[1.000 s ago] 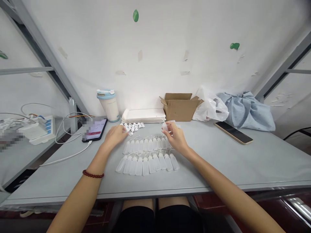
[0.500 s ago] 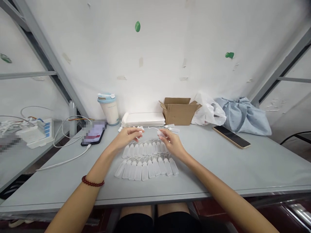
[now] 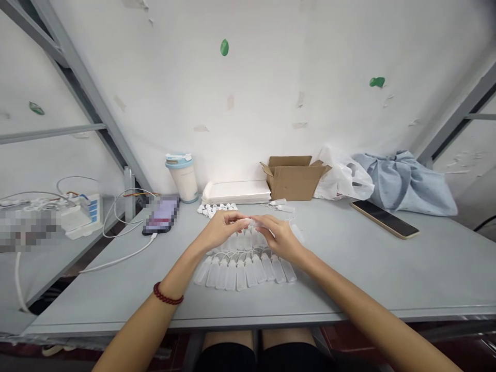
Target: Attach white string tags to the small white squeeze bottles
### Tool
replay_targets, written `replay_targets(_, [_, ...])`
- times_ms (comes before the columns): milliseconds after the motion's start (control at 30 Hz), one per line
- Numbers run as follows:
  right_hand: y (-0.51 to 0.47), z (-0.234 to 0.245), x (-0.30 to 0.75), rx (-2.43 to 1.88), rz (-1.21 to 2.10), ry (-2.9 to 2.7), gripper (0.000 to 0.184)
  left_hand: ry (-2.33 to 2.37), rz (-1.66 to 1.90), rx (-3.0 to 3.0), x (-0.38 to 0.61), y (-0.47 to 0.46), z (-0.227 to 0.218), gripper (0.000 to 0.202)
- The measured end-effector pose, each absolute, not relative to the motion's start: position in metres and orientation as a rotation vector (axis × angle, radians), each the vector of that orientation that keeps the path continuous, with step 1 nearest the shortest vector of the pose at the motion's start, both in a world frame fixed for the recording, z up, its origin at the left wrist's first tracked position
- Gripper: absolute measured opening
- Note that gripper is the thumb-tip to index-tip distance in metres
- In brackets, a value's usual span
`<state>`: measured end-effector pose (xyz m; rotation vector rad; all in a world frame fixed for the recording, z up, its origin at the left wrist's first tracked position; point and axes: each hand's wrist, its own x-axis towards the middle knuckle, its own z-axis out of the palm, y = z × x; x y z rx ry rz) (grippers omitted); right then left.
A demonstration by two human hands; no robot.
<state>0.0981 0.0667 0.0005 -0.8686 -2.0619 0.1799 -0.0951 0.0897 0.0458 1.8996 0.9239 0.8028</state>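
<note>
My left hand [image 3: 225, 227] and my right hand [image 3: 281, 235] meet over the desk, thumbs and fingers pinched together. Between the fingertips is a small translucent plastic piece [image 3: 253, 222], gripped on its right side by my right hand. Something small and white shows at my left fingertips, too covered to make out fully. Below lie two rows of small translucent plastic bottles [image 3: 241, 274] with thin white loops at their tops; my hands partly cover the back row. A heap of small white caps [image 3: 217, 209] sits just behind my left hand.
A stack of white trays [image 3: 236, 192], a cardboard box [image 3: 292, 183] and a white plastic bag [image 3: 341, 178] stand along the wall. To the left are a cup [image 3: 184, 178] and a phone on a cable [image 3: 160, 214]. Another phone [image 3: 383, 218] lies right, before a blue cloth bundle [image 3: 411, 183].
My two hands, apart before, have come together at the fingertips. The loop standing out from the piece in my right hand is now out of sight. The view has shifted slightly left.
</note>
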Motion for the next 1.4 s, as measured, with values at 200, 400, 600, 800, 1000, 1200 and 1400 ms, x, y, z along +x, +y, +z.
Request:
replay_targets(200, [0.065,-0.001,0.097,-0.952,0.18,-2.05,0.027,0.949,0.81,2.007,-0.091,0.089,0.041,0.028])
replay_targets(400, [0.062,0.009,0.097,-1.07,0.677,-1.848,0.02,0.926,0.916,2.06,-0.09,0.091,0.034,0.024])
replay_targets(600, [0.062,0.012,0.097,-1.046,0.778,-1.811,0.022,0.911,0.793,2.033,-0.09,0.088,0.041,0.027])
replay_targets(800, [0.058,0.012,0.095,-1.029,0.63,-1.865,0.017,0.934,0.75,1.991,-0.09,0.086,0.043,0.037])
replay_targets(1000, [0.057,0.014,0.097,-1.049,0.801,-1.802,0.017,0.912,0.807,1.993,-0.086,0.083,0.044,0.022])
replay_targets(1200, [0.059,0.015,0.098,-1.041,0.958,-1.711,0.021,0.883,0.895,2.012,-0.085,0.083,0.041,0.018])
replay_targets(1400, [0.058,0.014,0.096,-1.067,0.872,-1.751,0.021,0.958,0.803,1.992,-0.087,0.084,0.042,0.034])
